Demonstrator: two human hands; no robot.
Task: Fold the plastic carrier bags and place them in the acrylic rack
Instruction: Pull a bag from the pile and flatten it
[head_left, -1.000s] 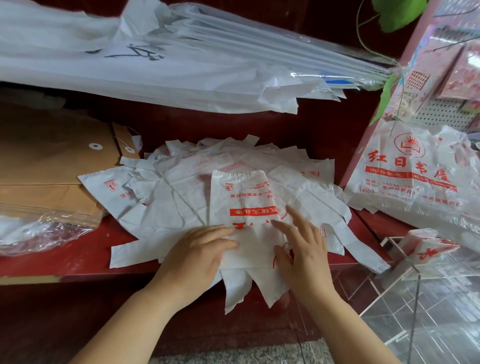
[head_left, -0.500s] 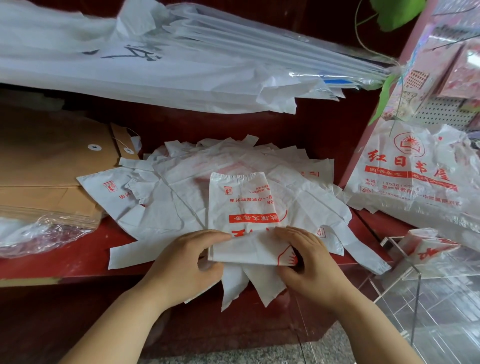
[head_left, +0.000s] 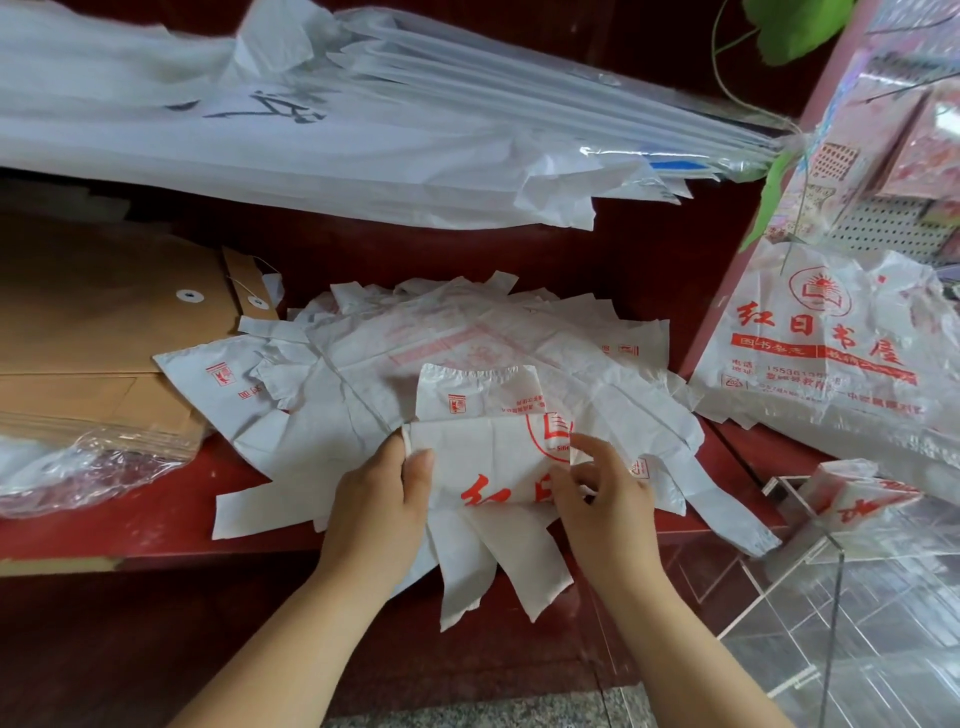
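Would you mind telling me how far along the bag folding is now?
One folded bag appears to sit in the rack already. The left hand and right hand pinch a half-folded bag. The pile of flat bags underneath is not yet folded.

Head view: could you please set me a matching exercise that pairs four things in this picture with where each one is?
Things:
1. half-folded bag
2. brown envelopes
3. acrylic rack
4. green leaf

Places:
a. top right corner of the picture
b. gripped between the left hand and the right hand
c. at the left, lying on the red shelf
d. lower right, with one folded bag already in it

Pairs: 1-b, 2-c, 3-d, 4-a
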